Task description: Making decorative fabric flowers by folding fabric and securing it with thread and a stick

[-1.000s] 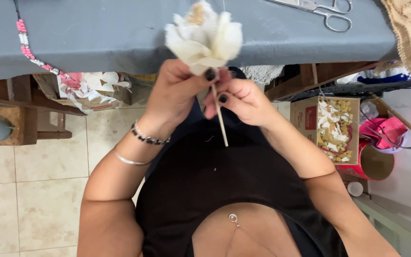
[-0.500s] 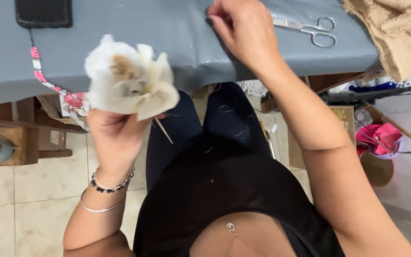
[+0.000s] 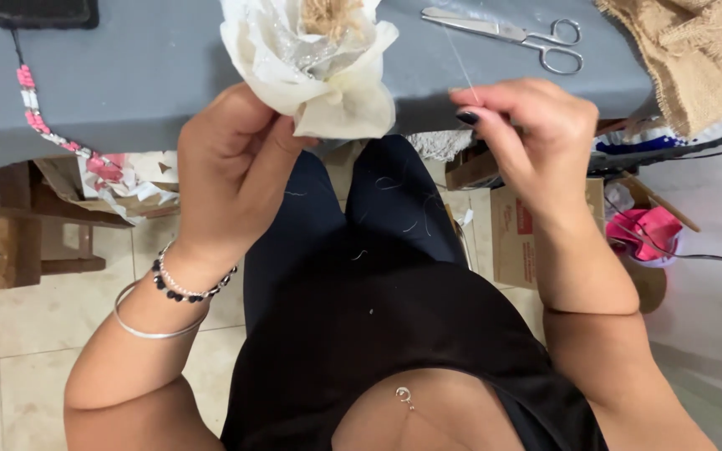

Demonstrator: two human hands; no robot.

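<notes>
Fingers of the left hand [image 3: 231, 171] are closed tight on the bottom of a white fabric flower [image 3: 311, 63]. That grip is clamped on the flower, and it holds the flower up in front of the near edge of the desk [image 3: 152, 83]. The flower has soft cream petals and a fuzzy tan middle. The right hand [image 3: 536, 138] is beside it, a little apart. Its thumb and first finger are pinched together on a very thin thread [image 3: 461, 58]. The thread runs up from the pinch, over the grey desk.

On the desk, near the far right side, lie silver scissors [image 3: 516, 35]. Just right of them, at the right corner, is a piece of brown burlap [image 3: 695, 58]. A black flat thing [image 3: 42, 12] sits at the far left of the desk. A string of pink and white beads [image 3: 43, 125] runs from it down over the near edge. The left wrist wears a dark bead bracelet [image 3: 185, 288] and a thin silver bangle [image 3: 148, 327].
</notes>
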